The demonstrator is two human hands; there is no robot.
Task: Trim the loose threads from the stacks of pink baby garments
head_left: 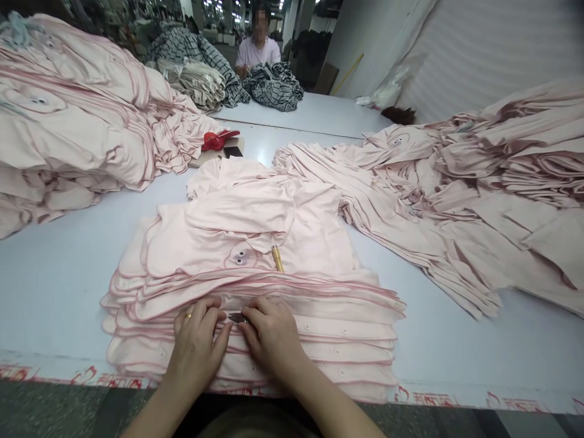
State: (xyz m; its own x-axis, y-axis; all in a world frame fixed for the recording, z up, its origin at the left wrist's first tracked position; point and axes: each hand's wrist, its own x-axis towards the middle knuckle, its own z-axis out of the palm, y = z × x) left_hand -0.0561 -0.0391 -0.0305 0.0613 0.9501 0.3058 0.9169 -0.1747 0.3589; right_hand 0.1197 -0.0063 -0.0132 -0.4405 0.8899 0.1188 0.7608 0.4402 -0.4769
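A stack of pale pink garments (pixel 365 359) with darker pink edging lies in front of me, small round buttons along its near layers. My right hand (pixel 274 331) holds small dark thread snips (pixel 236 317), their blades pointing left over the cloth. Close by on the left, my left hand (pixel 198 340), with a ring on one finger, pinches the edge of a top pink garment (pixel 219 299). Just beyond the hands, a short yellow-handled tool (pixel 277 258) lies on the cloth beside an eyed face patch (pixel 244 257).
A tall heap of pink garments (pixel 77 121) stands left, and more pink garments (pixel 456 201) spread right on the white table (pixel 50 292). A red object (pixel 216 140) sits behind my stack. A person (pixel 259 52) is at the far end, behind checked cloth (pixel 276 88).
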